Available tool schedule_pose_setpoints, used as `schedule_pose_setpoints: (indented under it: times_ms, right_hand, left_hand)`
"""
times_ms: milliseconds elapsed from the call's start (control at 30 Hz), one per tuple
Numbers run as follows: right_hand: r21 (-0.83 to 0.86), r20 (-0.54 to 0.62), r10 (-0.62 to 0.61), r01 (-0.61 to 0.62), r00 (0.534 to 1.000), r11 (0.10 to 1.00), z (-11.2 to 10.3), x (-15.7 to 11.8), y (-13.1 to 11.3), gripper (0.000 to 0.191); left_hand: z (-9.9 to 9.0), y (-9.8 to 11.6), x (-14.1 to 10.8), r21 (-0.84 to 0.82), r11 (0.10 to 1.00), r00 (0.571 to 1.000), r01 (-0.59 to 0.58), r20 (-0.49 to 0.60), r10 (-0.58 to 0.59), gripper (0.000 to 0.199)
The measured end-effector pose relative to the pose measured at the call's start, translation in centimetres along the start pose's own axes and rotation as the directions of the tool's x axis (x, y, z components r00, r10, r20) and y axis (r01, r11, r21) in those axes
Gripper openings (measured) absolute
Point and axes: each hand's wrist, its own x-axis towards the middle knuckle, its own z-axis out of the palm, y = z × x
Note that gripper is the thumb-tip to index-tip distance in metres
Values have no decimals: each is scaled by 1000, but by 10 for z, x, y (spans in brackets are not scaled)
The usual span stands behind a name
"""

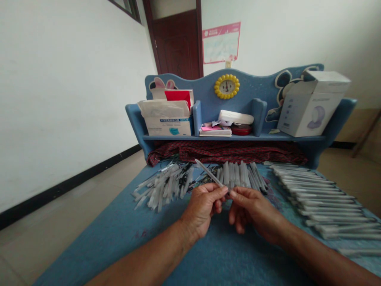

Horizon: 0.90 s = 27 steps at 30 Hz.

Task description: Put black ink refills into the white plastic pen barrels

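Near the middle of the table, my left hand (205, 206) pinches a translucent pen barrel (210, 172) between thumb and fingers. It slants up and to the left, away from me. Close against it, my right hand (253, 208) has thumb and forefinger closed at the barrel's lower end, where a small dark part shows. Fingertips hide most of that end. Just beyond my hands stands a row of clear pen parts (238, 174). A loose heap of clear and black pen parts (166, 184) is to the left. Assembled-looking pens (324, 198) lie in a long stack on the right.
The blue table (119, 242) has a raised back shelf holding a mask box (169, 123), papers (214, 131) and a white carton (314, 105). A yellow flower-shaped clock (226, 86) is on the backboard. Checked cloth (226, 152) lies bunched under the shelf.
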Motion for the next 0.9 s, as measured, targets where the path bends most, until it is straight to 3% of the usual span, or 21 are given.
schedule_pose_setpoints:
  times_ms: [400, 900]
  right_hand:
    - [-29, -3, -13, 12, 1000, 1000, -1, 0, 0, 27]
    - [108, 130, 19, -33, 991, 994, -4, -1, 1, 26]
  left_hand:
    - [0, 0, 0, 14, 1000, 1000, -3, 0, 3, 20]
    - [-2, 3, 0, 28, 1000, 997, 3, 76, -5, 16]
